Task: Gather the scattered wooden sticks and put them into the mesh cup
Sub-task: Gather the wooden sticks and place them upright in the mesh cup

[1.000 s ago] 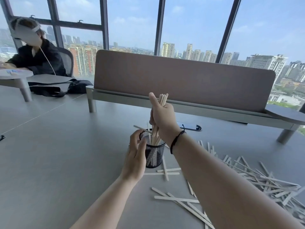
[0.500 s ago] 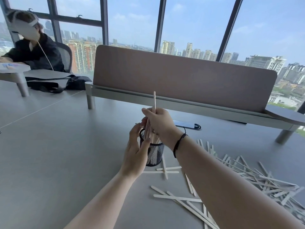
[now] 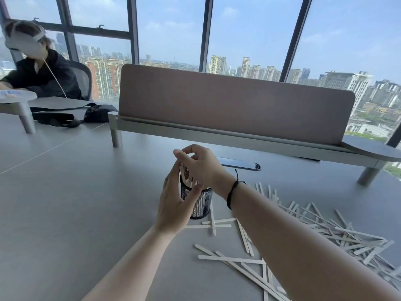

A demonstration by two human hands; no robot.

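- Room: tall window wall (image 3: 173,29), city view; grey matte desk (image 3: 65,213) with taupe divider panel (image 3: 234,105).
- Most pale flat wooden sticks (image 3: 347,237) lie scattered right; few in black wire mesh cup (image 3: 200,203).
- Left hand (image 3: 173,207) wraps cup; right hand (image 3: 201,168) above rim, fingers loose, grip unclear.

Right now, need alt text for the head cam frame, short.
Two bare hands meet at a black mesh cup on a grey table: the left hand curls around its side while the right hand hovers over the wooden sticks standing in it. Many more loose sticks lie scattered to the right.
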